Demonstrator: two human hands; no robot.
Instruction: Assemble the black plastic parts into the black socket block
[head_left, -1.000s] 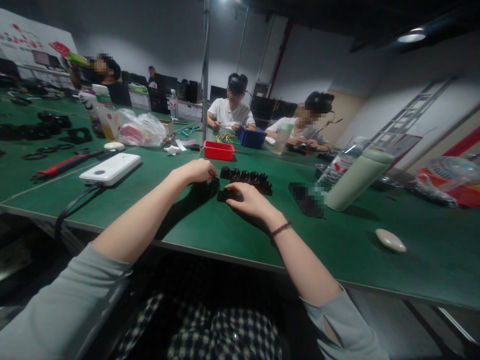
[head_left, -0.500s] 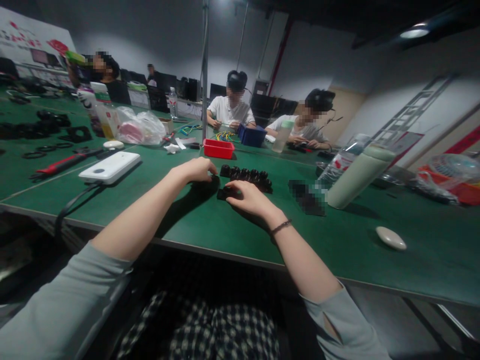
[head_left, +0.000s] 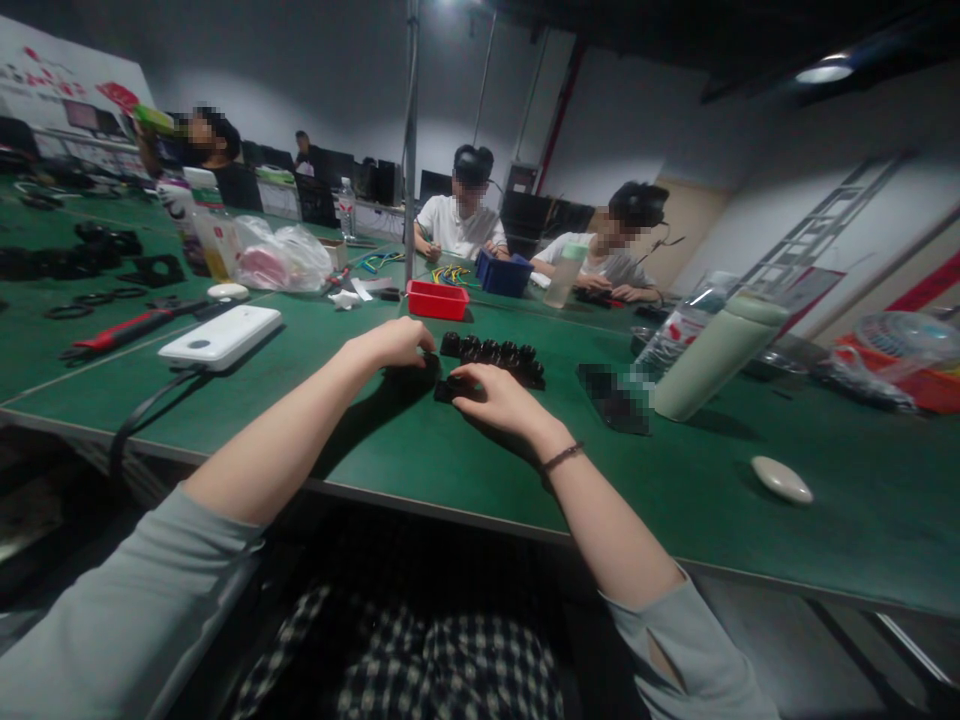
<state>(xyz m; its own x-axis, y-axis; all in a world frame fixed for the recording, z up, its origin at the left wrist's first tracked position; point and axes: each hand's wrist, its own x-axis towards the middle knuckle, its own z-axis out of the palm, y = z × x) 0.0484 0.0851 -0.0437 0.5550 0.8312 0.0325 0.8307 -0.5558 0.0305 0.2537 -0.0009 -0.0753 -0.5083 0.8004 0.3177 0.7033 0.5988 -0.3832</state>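
On a green table [head_left: 360,430], a small black part [head_left: 445,390] is pinched between the thumb and fingers of the right hand [head_left: 491,395], nearer the wearer than a row of black parts [head_left: 499,352]. Left of that row, the left hand [head_left: 401,343] is curled downward; whether anything is gripped cannot be told. Beyond the row, a red tray [head_left: 437,300] is seen.

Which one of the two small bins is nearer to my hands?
The red bin, just beyond the left hand; the blue bin is farther back, to the right of it.
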